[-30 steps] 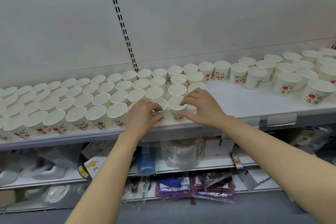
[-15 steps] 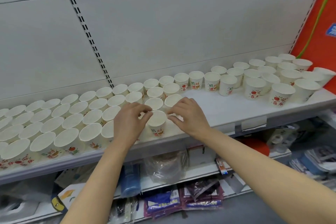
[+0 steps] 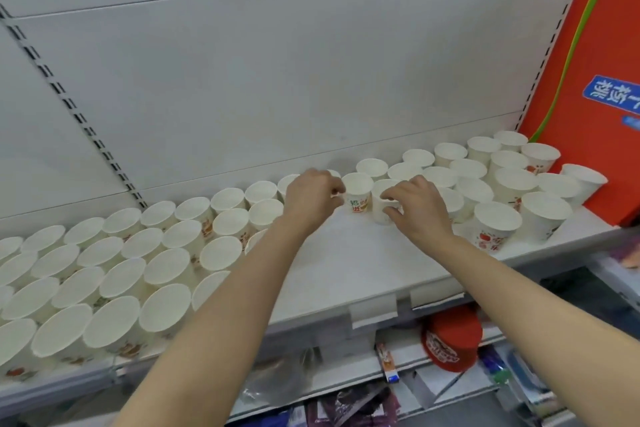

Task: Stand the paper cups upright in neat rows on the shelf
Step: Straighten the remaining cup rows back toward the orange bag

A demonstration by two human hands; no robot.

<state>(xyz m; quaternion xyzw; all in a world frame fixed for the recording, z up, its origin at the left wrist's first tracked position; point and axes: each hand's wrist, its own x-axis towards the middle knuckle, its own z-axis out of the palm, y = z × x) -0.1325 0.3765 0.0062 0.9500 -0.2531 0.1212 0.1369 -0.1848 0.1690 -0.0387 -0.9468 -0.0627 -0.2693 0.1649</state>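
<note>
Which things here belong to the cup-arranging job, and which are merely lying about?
Job: paper cups, shelf, left hand, right hand gripping a cup.
Lying about: orange box, red cap, packets below.

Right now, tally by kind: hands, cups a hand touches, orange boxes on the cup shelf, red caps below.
Hands: 2, left hand, right hand
Cups touched: 2, printed cup, neighbouring cup
Orange boxes: 1, orange box
Red caps: 1, red cap
Total: 6
</note>
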